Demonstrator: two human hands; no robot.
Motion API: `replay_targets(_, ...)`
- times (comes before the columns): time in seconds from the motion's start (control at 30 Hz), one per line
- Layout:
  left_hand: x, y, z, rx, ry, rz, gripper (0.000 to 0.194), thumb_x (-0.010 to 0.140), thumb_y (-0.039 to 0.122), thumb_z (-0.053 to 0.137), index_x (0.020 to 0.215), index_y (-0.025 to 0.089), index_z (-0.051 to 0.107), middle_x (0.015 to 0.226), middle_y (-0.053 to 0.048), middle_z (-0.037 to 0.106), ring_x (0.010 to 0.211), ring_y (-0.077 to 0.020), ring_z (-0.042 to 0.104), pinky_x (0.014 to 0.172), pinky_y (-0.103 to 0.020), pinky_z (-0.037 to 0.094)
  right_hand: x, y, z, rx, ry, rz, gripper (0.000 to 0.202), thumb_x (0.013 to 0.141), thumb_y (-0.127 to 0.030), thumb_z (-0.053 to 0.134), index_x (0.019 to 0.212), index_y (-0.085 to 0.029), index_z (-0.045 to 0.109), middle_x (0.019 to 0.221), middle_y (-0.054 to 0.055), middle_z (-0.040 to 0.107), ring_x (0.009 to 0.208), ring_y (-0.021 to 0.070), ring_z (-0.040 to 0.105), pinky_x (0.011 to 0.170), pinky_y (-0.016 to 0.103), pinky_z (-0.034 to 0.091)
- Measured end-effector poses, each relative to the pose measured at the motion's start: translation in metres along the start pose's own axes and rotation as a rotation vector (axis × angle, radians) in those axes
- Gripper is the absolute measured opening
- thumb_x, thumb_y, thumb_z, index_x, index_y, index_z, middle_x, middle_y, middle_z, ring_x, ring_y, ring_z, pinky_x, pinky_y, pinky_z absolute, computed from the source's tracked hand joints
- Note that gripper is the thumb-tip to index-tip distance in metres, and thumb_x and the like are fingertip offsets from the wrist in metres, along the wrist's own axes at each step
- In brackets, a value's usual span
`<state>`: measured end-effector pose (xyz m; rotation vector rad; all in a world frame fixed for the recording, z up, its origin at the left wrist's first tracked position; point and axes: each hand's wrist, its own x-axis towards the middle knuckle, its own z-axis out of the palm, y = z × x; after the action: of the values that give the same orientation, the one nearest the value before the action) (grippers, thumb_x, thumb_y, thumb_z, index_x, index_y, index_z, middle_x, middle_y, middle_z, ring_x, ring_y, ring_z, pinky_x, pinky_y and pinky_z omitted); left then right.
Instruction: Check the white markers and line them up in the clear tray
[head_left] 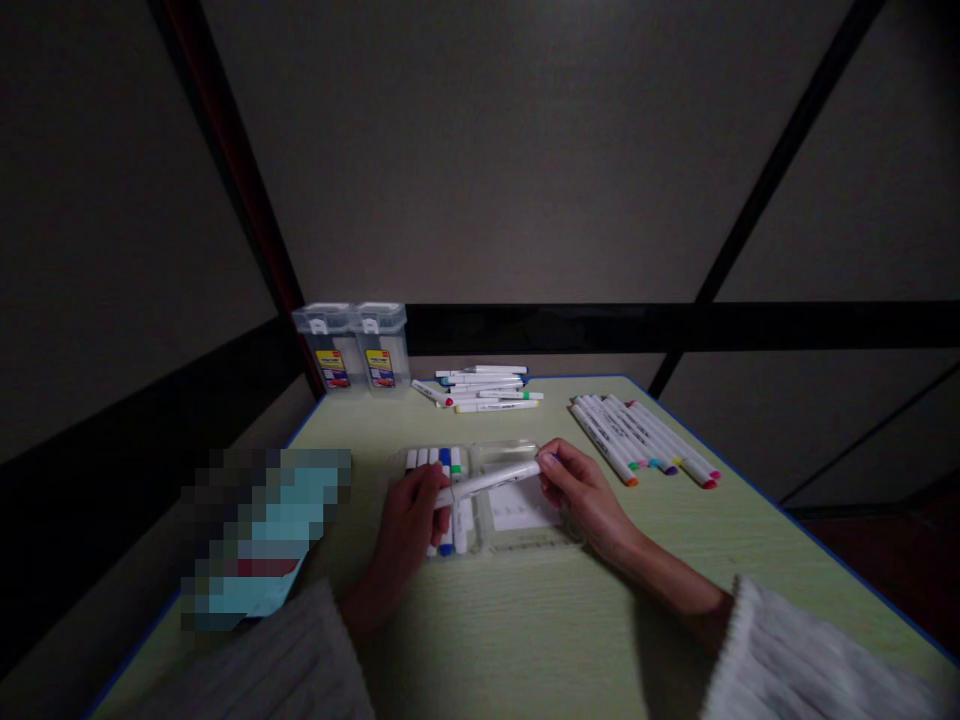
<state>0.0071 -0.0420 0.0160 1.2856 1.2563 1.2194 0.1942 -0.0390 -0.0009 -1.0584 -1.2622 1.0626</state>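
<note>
A white marker pen (491, 481) is held slantwise between my two hands, above an opened clear plastic case (525, 541). My left hand (409, 515) grips its left end with closed fingers. At the other end, my right hand (581, 490) pinches the pen, hiding most of that tip. In the case's left half lie several markers in a row, among them a blue-capped marker (446, 546) and one with a green band (456, 468). A white paper sheet (517, 510) shows in the right half.
Two clear lidded boxes (382, 345) stand at the table's back left. Beside them is a loose pile of markers (487, 387). A row of markers (637, 440) with coloured ends lies on the right. A pixelated turquoise item (277, 530) is on the left, and a wall rises behind.
</note>
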Motion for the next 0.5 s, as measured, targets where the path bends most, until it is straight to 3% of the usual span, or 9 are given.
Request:
replay_targets(0.2, -0.0003, -0.0012, 0.0003, 0.010, -0.024, 0.002, 0.034, 0.070, 0.048, 0.046, 0.061, 0.015, 0.050, 0.031, 0.009, 0.039, 0.026, -0.0046, 0.031, 0.031, -0.016, 0.022, 0.0000, 0.0057, -0.0012, -0.021, 0.007, -0.009, 0.042, 0.076, -0.049, 0.051, 0.051, -0.020, 0.037, 0.043, -0.006, 0.033, 0.040, 0.0073, 0.029, 0.039, 0.022, 0.021)
replay_targets(0.5, -0.0006, 0.0036, -0.0011, 0.015, -0.005, 0.001, 0.030, 0.072, 0.042, 0.045, 0.057, 0.016, 0.047, 0.032, 0.009, 0.038, 0.028, -0.0050, 0.032, 0.033, -0.016, 0.024, -0.0016, -0.0018, 0.0015, 0.071, -0.009, -0.003, 0.023, 0.073, -0.040, 0.059, 0.079, -0.019, 0.052, 0.056, -0.005, 0.048, 0.044, 0.0076, 0.037, 0.040, 0.020, 0.026)
